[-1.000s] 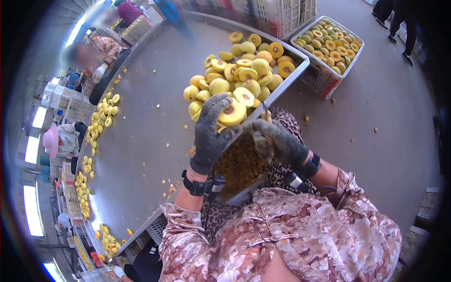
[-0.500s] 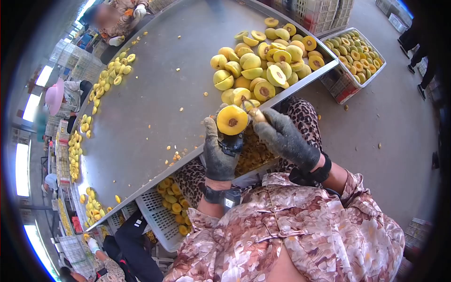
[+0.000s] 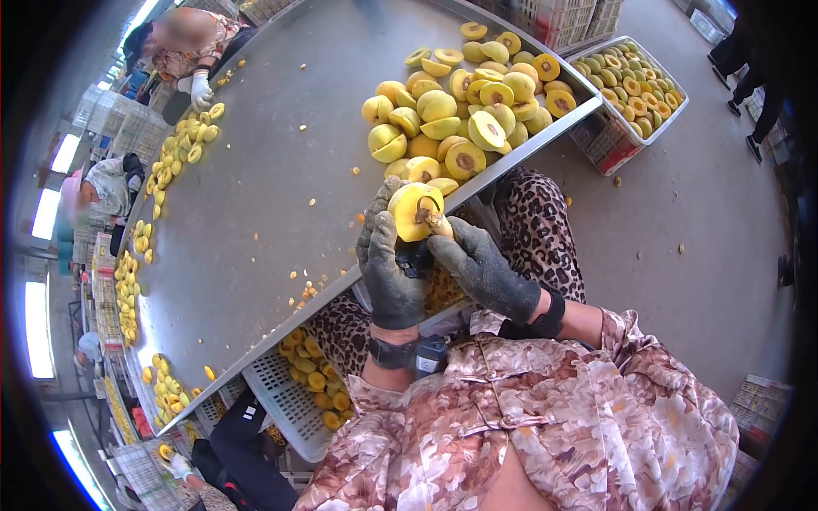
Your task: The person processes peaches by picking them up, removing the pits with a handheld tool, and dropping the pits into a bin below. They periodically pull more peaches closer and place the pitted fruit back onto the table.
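At table edge: peach half is held up just over the metal rim of the table, cut face twd camera, dark pit seen at centre.
L side: left hand, in dark glove, is clamped on the peach half from below & behind, fingers wrapped on the skin side.
R side: right hand, also gloved, is closed on a small tool; only a brownish bit is seen, tip set at the pit. Rest is hidden by the fingers.
Hands: pressed close together, touching at the fruit.
Wrists: black wrist straps are worn on both; a small device is fixed to the left one.
Pile: heap of peach halves is stacked on the table's near corner, just beyond the held half, some cut side up, some skin up.
Table top: yellow scraps are scattered near the rim; a row of fruit is laid along the far edge.
Under rim: white crate w/ yellow pieces is seen below the table, left of the person's knees.
Floor: second crate, filled w/ halves, is set on the concrete beside the table's corner.
Others: a co-worker's white-gloved hand is seen at the far edge, well apart from the held half.
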Available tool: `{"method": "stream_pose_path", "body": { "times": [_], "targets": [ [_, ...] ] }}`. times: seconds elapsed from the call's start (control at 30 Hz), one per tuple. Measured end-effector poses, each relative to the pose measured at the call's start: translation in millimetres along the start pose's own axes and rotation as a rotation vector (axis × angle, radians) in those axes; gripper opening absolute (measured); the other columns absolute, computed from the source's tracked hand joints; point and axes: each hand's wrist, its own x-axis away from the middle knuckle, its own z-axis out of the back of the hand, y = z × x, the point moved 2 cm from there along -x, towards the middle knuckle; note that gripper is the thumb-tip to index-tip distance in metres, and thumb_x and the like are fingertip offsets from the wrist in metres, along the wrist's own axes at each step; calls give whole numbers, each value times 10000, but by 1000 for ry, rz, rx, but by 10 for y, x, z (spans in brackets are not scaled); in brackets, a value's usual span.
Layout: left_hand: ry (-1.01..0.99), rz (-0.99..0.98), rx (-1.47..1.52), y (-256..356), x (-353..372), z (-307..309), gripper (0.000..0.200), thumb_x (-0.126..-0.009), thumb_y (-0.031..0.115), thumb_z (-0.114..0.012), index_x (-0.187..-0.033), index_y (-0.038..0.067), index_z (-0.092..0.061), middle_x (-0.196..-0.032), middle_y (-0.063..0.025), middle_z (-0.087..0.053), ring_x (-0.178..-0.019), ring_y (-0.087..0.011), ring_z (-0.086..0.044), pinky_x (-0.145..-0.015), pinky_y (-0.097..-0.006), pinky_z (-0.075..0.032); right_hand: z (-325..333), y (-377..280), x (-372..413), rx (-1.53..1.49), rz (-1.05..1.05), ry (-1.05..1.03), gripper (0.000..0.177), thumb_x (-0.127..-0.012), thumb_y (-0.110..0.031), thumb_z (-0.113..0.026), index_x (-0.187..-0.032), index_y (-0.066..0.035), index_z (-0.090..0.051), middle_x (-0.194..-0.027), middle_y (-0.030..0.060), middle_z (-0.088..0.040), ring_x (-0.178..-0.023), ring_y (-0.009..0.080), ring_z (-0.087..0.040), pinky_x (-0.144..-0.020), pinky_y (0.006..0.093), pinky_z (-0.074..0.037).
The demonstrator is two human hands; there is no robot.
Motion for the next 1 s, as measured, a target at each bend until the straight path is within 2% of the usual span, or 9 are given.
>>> {"method": "stream_pose_path", "body": {
  "times": [0.23,0.53,0.6,0.67,0.7,0.8,0.83,0.93,1.0],
  "targets": [
    [-74,17,154,22,-7,-58,413,-1088,226,-427,-1355,-59,-561,-1330,-177,-612,-1216,-263,-600,-1085,-391,-479,70,77,32,223,121,-14,216,-1035,-189,-582,-1087,21,-575,-922,263,-689,-872,438,-681,-720,456,-523],
    [-45,-89,-238,-95,19,-109,324,-1105,227,-407,-1181,-11,-613,-1158,-124,-645,-1111,-244,-637,-1015,-396,-515,77,48,174,109,181,19,229,-1052,-236,-566,-1037,-7,-577,-849,244,-678,-761,421,-667,-658,466,-512],
    [-195,-651,-878,72,86,-205,409,-932,-9,-673,-1322,-10,-550,-1195,-144,-628,-1130,-264,-621,-1003,-382,-519,115,272,140,239,270,69,249,-1062,-257,-533,-1057,-12,-577,-784,243,-651,-688,431,-645,-584,506,-486],
    [-209,-283,-267,-138,-8,-139,387,-983,166,-648,-1299,-31,-541,-1182,-151,-617,-1116,-294,-622,-982,-399,-524,245,212,142,375,285,19,319,-1076,-276,-482,-1242,-12,-553,-786,268,-654,-665,443,-631,-611,519,-489],
    [-147,-135,37,-234,-40,-127,418,-1009,254,-635,-1287,-41,-537,-1175,-155,-611,-1109,-309,-623,-971,-408,-527,252,219,165,327,140,-74,356,-1081,-283,-469,-1309,-19,-539,-970,307,-668,-850,429,-656,-765,500,-528],
    [-242,-279,-130,44,-98,-606,384,-1019,271,-607,-1242,-32,-532,-1140,-152,-606,-1075,-307,-624,-945,-413,-532,293,-215,290,426,454,31,350,-991,-234,-597,-1255,-8,-564,-1209,196,-581,-1096,325,-578,-889,415,-483],
    [-258,-350,-196,115,-90,-675,374,-1023,277,-597,-1227,-29,-530,-1129,-151,-604,-1064,-306,-625,-937,-415,-534,211,-311,433,807,864,177,286,-901,-162,-694,-1121,3,-618,-1017,184,-631,-900,346,-663,-702,397,-530],
    [-308,-455,-258,194,-88,-823,351,-1033,295,-569,-1182,-19,-525,-1094,-148,-599,-1030,-303,-626,-911,-420,-539,275,-185,361,416,687,6,304,-883,-147,-693,-1107,31,-590,-1017,203,-598,-867,369,-651,-677,420,-522],
    [-323,-479,-254,226,-89,-844,340,-1040,307,-550,-1152,-13,-522,-1070,-146,-596,-1008,-302,-627,-894,-423,-543,256,-296,450,689,909,120,262,-892,-133,-674,-1062,41,-577,-949,204,-596,-827,364,-652,-643,427,-519]
  ]
}}
